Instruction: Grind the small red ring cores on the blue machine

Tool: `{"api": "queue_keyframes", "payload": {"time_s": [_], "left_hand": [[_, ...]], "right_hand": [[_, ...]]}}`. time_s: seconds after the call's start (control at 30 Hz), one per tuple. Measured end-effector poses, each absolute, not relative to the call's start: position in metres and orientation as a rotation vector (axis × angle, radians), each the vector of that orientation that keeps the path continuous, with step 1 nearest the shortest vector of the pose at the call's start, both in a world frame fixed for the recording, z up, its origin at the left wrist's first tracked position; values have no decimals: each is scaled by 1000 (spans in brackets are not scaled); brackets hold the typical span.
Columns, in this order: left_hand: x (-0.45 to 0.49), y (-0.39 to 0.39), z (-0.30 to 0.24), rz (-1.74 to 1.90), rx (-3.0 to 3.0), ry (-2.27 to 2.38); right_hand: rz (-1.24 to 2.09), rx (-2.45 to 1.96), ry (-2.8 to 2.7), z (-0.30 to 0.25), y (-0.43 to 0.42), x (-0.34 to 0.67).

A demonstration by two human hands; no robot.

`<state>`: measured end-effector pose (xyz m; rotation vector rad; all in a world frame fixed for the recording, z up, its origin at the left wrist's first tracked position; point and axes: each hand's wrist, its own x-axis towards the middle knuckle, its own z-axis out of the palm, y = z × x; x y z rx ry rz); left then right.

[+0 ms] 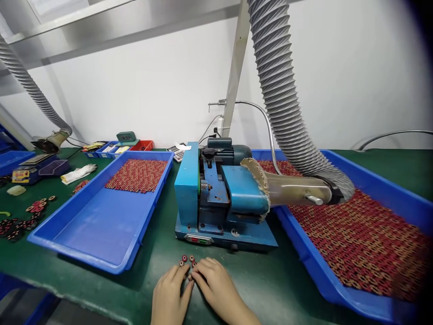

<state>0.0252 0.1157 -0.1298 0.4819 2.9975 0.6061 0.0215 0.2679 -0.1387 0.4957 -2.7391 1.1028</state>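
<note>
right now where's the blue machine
In the head view, the blue machine stands mid-picture on the green table, between the left tray and the right tray, beyond the left hand and right hand.

One head-worn camera looks forward and down, hands (171, 291) close below.

Smooth white wall (152, 90) (brightly lit) behind a long green-topped workbench (158, 253); a broad grey metal beam (111, 27) runs above, near a slanting pale metal post (236, 63).
</note>
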Motion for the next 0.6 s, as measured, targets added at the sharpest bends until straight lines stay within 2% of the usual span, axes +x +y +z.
{"api": "queue_keyframes", "payload": {"time_s": [0.13, 0.23, 0.37, 0.47, 0.6], "left_hand": [[21, 110, -132, 752, 557, 2933], [15, 114, -120, 1084, 581, 2778], [3, 132, -63, 1651, 550, 2516], [-1, 150, -7, 1808, 629, 2374], [-2, 179, 43, 2187, 672, 2021]], "right_hand": [[1166, 501, -2789, -135, 270, 22], [1329, 618, -2765, -107, 278, 19], [1428, 730, -2605, -32, 303, 13], [1615, 650, -2294, 17, 325, 12], [1831, 465, -1851, 34, 344, 15]]}}
